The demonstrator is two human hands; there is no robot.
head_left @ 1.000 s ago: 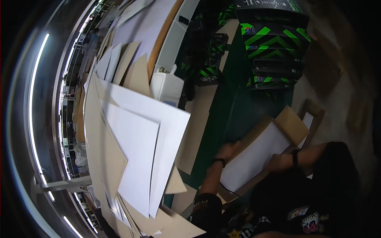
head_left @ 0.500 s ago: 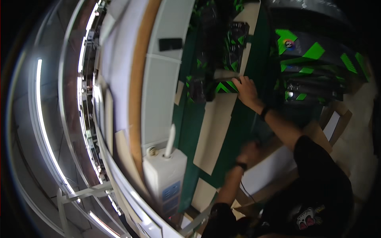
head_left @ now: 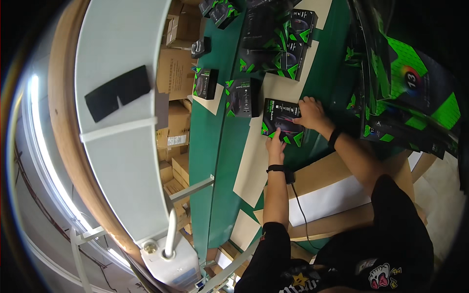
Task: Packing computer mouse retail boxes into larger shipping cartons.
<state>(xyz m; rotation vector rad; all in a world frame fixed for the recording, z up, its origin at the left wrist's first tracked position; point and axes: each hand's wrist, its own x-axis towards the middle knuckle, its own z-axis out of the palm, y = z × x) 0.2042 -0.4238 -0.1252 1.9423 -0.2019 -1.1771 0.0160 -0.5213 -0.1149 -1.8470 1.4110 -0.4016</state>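
Note:
A black and green mouse box (head_left: 282, 117) lies flat on the bench, its printed face up. At the box's near edge is my left hand (head_left: 276, 146), with a finger over the top face. My right hand (head_left: 312, 115) grips the right side, thumb on top and fingers along the edge. Just left and beyond stands another similar box (head_left: 240, 97). Farther along, several more boxes (head_left: 295, 53) are grouped beside a dark, glossy stack (head_left: 264, 34).
Cardboard strips (head_left: 249, 168) lie along the green bench (head_left: 205, 161). At right rises a stack of black and green packages (head_left: 415, 88). An open carton (head_left: 332, 195) with white inside stands close to me, a cable hanging over it. A grey overhead panel (head_left: 112, 58) fills the left.
My view has shifted, bringing more of the bench into sight. My left hand has come up from near the carton to the box. My right hand stays at a box.

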